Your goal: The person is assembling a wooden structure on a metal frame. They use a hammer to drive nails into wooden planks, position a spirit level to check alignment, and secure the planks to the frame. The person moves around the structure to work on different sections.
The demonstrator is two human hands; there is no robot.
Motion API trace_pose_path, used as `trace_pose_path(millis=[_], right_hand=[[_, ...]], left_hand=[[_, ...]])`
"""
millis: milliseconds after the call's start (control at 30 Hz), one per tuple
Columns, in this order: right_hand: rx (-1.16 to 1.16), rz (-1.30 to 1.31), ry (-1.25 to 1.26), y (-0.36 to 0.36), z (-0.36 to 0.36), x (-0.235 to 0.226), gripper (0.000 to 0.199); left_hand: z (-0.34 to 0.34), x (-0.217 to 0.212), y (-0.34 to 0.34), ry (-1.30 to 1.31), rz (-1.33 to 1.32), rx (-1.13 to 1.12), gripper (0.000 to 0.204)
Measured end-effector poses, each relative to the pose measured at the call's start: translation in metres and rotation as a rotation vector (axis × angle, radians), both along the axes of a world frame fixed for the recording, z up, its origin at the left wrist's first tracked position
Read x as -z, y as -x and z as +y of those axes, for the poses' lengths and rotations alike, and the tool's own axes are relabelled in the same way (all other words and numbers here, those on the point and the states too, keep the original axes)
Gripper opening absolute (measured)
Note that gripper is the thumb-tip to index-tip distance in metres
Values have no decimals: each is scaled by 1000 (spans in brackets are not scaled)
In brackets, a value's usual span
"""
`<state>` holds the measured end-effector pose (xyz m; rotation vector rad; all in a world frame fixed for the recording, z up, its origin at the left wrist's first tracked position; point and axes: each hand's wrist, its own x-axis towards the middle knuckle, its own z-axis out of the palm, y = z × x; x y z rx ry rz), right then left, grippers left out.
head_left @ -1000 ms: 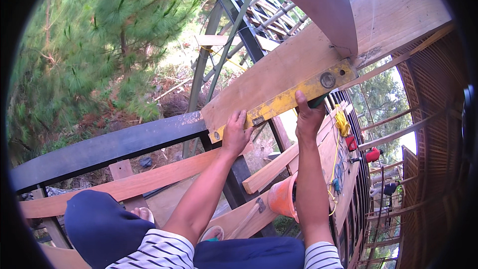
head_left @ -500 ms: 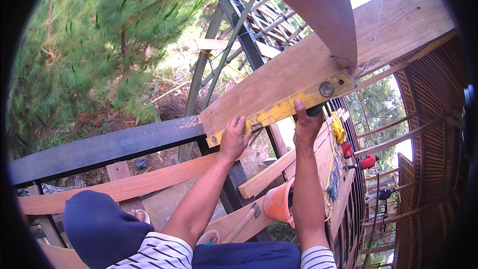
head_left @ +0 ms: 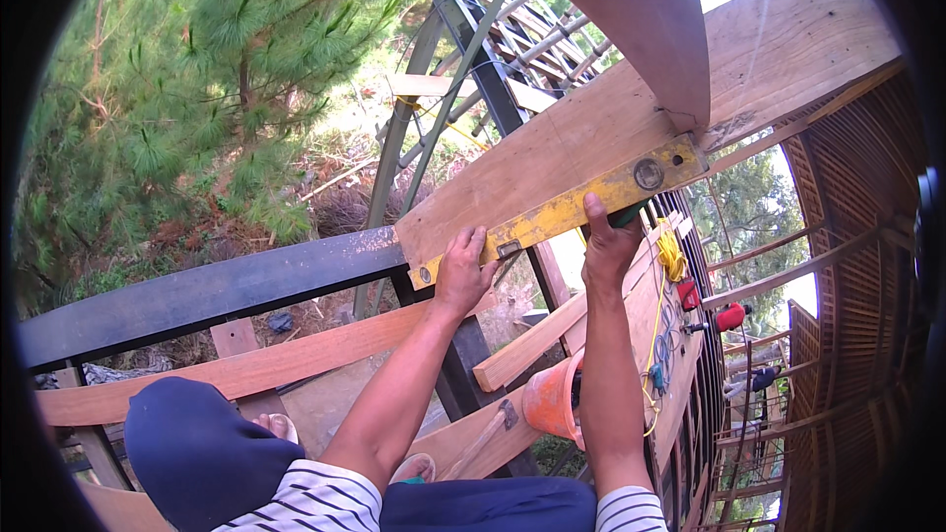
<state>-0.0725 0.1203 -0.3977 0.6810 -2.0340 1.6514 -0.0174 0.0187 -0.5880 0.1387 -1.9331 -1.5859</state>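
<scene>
A worn yellow spirit level [head_left: 564,208] lies along the lower edge of a wide wooden plank [head_left: 552,153], slanting up to the right. My left hand [head_left: 463,274] is closed on the level near its lower left end, fingertips on its face. Farther right, my right hand [head_left: 608,244] grips its lower edge, thumb in front; the other fingers are mostly hidden behind. Something dark green shows beside that hand, too covered to name. Against the plank's right part, above the level's round vial, a curved wooden board [head_left: 631,20] comes down.
A black metal beam [head_left: 217,281] meets the plank's left end. Below are wooden rails [head_left: 266,360], an orange bucket [head_left: 554,396] and a hammer-like tool [head_left: 488,433]. Yellow cord [head_left: 671,258] and a red power tool [head_left: 730,317] lie at right. Ground shows through the open frame.
</scene>
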Motion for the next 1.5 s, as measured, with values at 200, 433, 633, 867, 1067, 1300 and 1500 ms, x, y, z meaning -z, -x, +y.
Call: trace_pose_path(millis=[200, 433, 633, 867, 1067, 1300, 1500], right_hand=[[4, 15, -13, -1, -2, -2, 42], [31, 21, -16, -1, -1, -1, 42], [21, 21, -14, 0, -3, 0, 42], [14, 15, -19, 2, 1, 0, 44], [31, 29, -34, -3, -4, -2, 44], [17, -8, -52, 0, -2, -1, 51], [9, 95, 102, 13, 18, 12, 55]], left_hand=[[0, 0, 1, 7, 2, -6, 63], [2, -3, 0, -12, -23, 18, 63], [2, 1, 2, -4, -22, 13, 64], [3, -3, -1, -22, -22, 23, 62], [1, -1, 0, 0, -15, 13, 64], [5, -6, 1, 2, -89, 14, 65], [15, -8, -1, 39, -97, 33, 66]])
